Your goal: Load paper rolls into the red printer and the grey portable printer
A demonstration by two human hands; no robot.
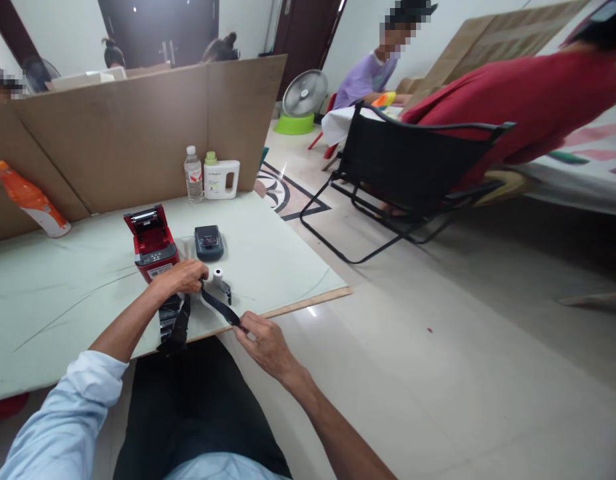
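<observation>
A black strap (219,306) stretches between my hands above the table's front edge. One end is in my left hand (185,275), its fingers curled closed. My right hand (265,339) pinches the other end between thumb and fingers, just past the edge. Behind my left wrist stands a red label printer (155,245) with its lid raised. Below that wrist a shiny black piece (173,322), perhaps a pouch, hangs over the edge. A small white roll (218,276) lies beside my left hand, with a small dark item (227,291) near it. Farther back sits a dark grey device (209,242).
Along a cardboard partition (153,133) stand a clear bottle (193,175), a white jug (222,179) and a leaning orange bottle (31,200). The table (288,273) ends on my right. Beyond are a black folding chair (408,160), a fan (305,93) and seated people.
</observation>
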